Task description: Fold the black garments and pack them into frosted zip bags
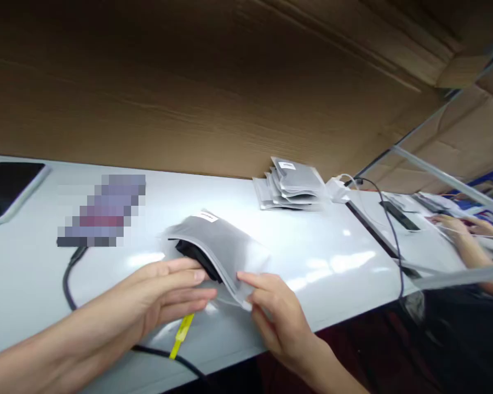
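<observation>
A frosted translucent plastic pouch (234, 241) with a small white label lies tilted over the table, its mouth spread towards me. Inside the mouth shows a folded black item (195, 257); its kind I cannot make out. My right hand (275, 312) pinches the near right corner of the pouch between thumb and fingers. At the mouth, my left hand (168, 290) has its fingers stretched out and apart, the tips against or just beside the black item. Below it hangs a yellow tag (183, 332) on a black cable (164, 353).
Several similar pouches (298, 183) are stacked at the back, beside a white charger plug (337, 189). A pixelated device (107, 210) and a phone (10, 189) lie at left. A cardboard wall (189, 98) rises behind. Beyond a metal frame (447, 169), another person's hands (456, 227) are at work.
</observation>
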A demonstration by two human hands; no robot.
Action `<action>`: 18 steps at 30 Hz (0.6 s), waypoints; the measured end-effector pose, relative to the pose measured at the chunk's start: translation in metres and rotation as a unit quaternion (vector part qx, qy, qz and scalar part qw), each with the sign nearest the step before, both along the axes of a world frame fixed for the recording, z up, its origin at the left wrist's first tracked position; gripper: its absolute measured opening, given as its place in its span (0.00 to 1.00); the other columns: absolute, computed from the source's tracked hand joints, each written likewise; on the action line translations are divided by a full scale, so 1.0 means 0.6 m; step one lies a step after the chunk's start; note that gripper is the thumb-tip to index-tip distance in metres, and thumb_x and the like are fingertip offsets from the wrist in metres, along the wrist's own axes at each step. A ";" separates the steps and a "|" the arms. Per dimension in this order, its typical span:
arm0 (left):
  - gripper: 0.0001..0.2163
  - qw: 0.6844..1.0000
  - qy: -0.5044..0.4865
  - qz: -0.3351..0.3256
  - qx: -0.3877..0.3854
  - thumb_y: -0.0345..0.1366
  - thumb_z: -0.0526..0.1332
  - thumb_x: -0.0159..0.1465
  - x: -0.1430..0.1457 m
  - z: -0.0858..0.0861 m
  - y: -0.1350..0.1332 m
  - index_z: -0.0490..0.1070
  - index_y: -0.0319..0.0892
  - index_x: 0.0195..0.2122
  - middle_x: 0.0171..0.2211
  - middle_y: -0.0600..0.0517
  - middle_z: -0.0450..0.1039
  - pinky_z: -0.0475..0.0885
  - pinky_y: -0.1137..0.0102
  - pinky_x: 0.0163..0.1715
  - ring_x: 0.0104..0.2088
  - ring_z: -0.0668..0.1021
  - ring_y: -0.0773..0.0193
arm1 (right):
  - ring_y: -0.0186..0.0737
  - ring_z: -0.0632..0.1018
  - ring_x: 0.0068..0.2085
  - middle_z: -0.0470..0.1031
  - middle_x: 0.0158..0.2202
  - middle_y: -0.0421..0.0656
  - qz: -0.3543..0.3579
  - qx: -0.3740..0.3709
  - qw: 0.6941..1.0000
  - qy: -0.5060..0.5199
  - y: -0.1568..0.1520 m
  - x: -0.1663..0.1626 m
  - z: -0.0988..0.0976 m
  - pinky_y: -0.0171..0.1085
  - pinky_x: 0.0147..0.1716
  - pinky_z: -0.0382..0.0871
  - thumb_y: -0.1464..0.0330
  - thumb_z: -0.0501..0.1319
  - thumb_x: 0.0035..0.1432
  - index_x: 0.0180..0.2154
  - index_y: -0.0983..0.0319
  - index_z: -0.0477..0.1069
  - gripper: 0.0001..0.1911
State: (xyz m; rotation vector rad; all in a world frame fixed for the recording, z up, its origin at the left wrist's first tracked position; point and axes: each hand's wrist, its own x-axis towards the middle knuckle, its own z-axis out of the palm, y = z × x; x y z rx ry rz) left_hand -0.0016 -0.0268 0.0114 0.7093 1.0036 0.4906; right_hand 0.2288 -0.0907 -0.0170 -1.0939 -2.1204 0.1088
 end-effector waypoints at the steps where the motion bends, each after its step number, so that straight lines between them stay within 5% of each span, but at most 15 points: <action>1: 0.14 0.998 0.033 -0.046 0.032 0.46 0.68 0.56 -0.007 -0.003 -0.004 0.78 0.44 0.39 0.35 0.48 0.81 0.80 0.69 0.35 0.35 0.83 0.58 | 0.39 0.78 0.50 0.77 0.51 0.48 -0.018 -0.013 1.000 0.013 -0.003 0.007 -0.004 0.38 0.47 0.74 0.80 0.54 0.60 0.43 0.58 0.65 0.13; 3: 0.14 0.969 0.110 -0.075 0.207 0.48 0.65 0.58 -0.015 -0.009 -0.009 0.77 0.45 0.39 0.25 0.52 0.78 0.77 0.72 0.23 0.24 0.80 0.62 | 0.40 0.77 0.51 0.77 0.52 0.49 -0.053 -0.027 0.997 0.043 -0.011 0.018 -0.010 0.39 0.47 0.74 0.80 0.53 0.59 0.42 0.58 0.63 0.13; 4: 0.12 0.927 0.149 -0.060 0.339 0.47 0.64 0.59 -0.016 -0.011 -0.010 0.77 0.46 0.39 0.24 0.54 0.77 0.76 0.73 0.22 0.22 0.78 0.63 | 0.40 0.77 0.51 0.76 0.52 0.49 -0.063 -0.031 0.996 0.052 -0.015 0.021 -0.013 0.40 0.47 0.74 0.79 0.53 0.59 0.42 0.57 0.62 0.13; 6: 0.12 0.761 0.214 -0.016 0.612 0.41 0.65 0.60 -0.012 -0.012 -0.005 0.75 0.49 0.44 0.32 0.54 0.79 0.77 0.71 0.33 0.31 0.80 0.63 | 0.40 0.78 0.50 0.76 0.52 0.49 -0.064 -0.033 0.996 0.057 -0.023 0.023 -0.016 0.39 0.47 0.74 0.79 0.53 0.60 0.43 0.57 0.61 0.13; 8: 0.19 0.573 0.261 -0.032 0.776 0.35 0.66 0.60 -0.001 -0.008 0.008 0.71 0.51 0.52 0.46 0.51 0.77 0.72 0.66 0.49 0.47 0.78 0.57 | 0.39 0.78 0.49 0.77 0.51 0.48 -0.061 -0.034 0.996 0.060 -0.027 0.022 -0.017 0.39 0.47 0.74 0.79 0.52 0.60 0.44 0.58 0.61 0.13; 10: 0.19 0.481 0.287 -0.107 0.821 0.34 0.63 0.61 0.011 -0.004 0.023 0.69 0.49 0.54 0.51 0.49 0.74 0.69 0.63 0.51 0.52 0.74 0.54 | 0.39 0.78 0.48 0.77 0.51 0.47 -0.053 -0.035 0.996 0.062 -0.030 0.019 -0.014 0.39 0.47 0.73 0.80 0.52 0.60 0.45 0.58 0.62 0.14; 15: 0.12 0.451 0.264 -0.192 0.831 0.30 0.55 0.63 0.024 -0.017 0.052 0.72 0.47 0.45 0.39 0.51 0.77 0.69 0.66 0.39 0.38 0.77 0.59 | 0.39 0.78 0.46 0.77 0.52 0.47 -0.034 -0.040 0.997 0.057 -0.032 0.017 -0.001 0.40 0.46 0.73 0.80 0.52 0.58 0.46 0.59 0.62 0.16; 18: 0.11 0.475 0.254 -0.180 0.823 0.30 0.52 0.64 0.021 -0.039 0.058 0.73 0.48 0.38 0.34 0.52 0.77 0.68 0.67 0.34 0.34 0.76 0.58 | 0.39 0.78 0.47 0.77 0.52 0.47 -0.039 -0.046 0.996 0.071 -0.033 0.021 -0.001 0.39 0.47 0.73 0.79 0.52 0.59 0.47 0.60 0.62 0.15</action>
